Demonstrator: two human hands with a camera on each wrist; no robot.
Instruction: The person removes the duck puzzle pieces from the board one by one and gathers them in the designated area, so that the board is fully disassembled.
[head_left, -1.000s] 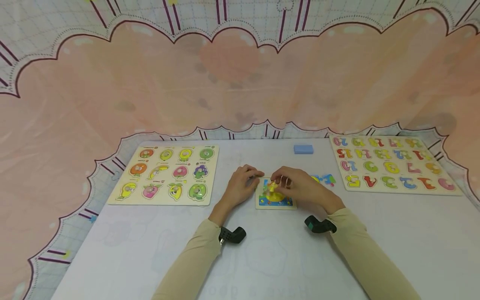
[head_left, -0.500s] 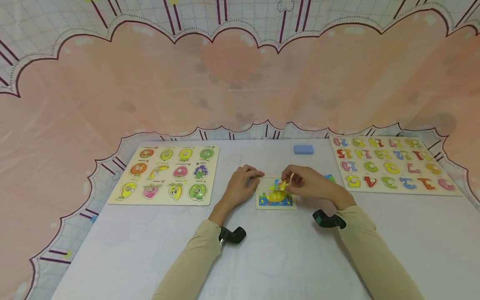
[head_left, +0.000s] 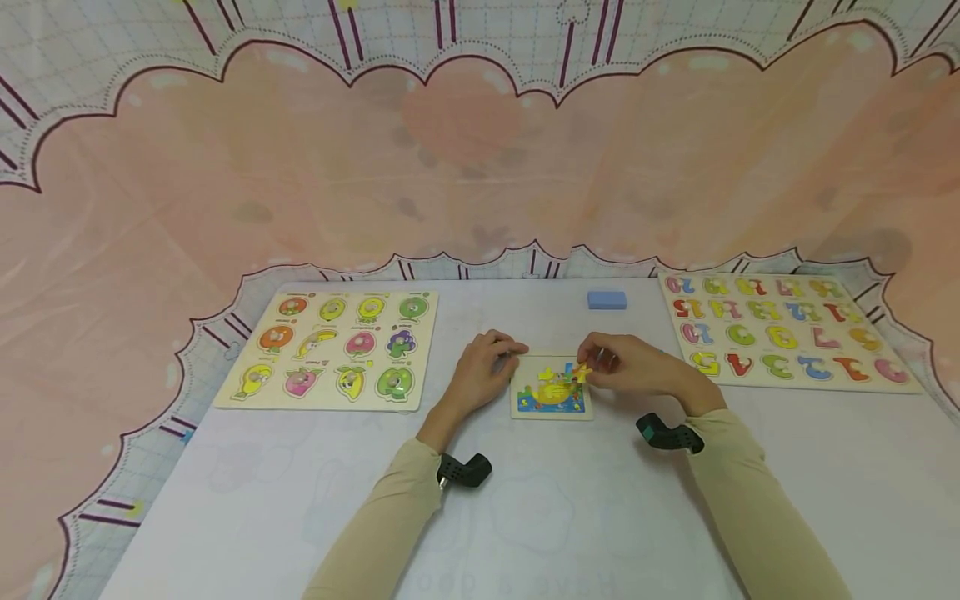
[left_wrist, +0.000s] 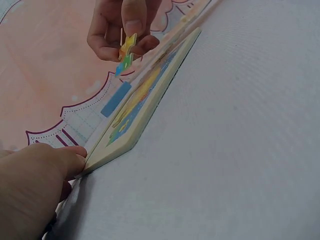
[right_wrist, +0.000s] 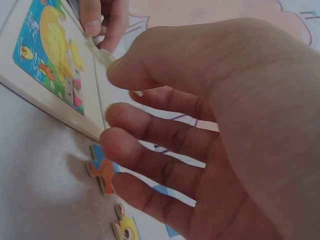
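Note:
A small jigsaw board (head_left: 551, 416) with a yellow duck picture lies between the two hands. My left hand (head_left: 483, 371) rests at its left edge, its fingertips touching the pale rim in the left wrist view. Between thumb and index finger, my right hand (head_left: 633, 364) pinches a yellow, orange, green and blue puzzle piece (left_wrist: 127, 52) above the board's right side. The other fingers of that hand are loosely bent. Beneath them, the right wrist view has an orange and blue loose piece (right_wrist: 104, 172) and a yellow loose piece with an eye (right_wrist: 127, 229), beside the board.
A blue block (head_left: 607, 300) lies behind the board on the white table (head_left: 517, 508). To the left is a fruit puzzle board (head_left: 240, 404); to the right, a number puzzle board (head_left: 832, 384). A patterned cloth (head_left: 480, 167) hangs at the back.
My right hand has moved right from the middle of the board, carrying the puzzle piece and uncovering the duck picture. It now hides the loose pieces in the head view. The left hand stays put.

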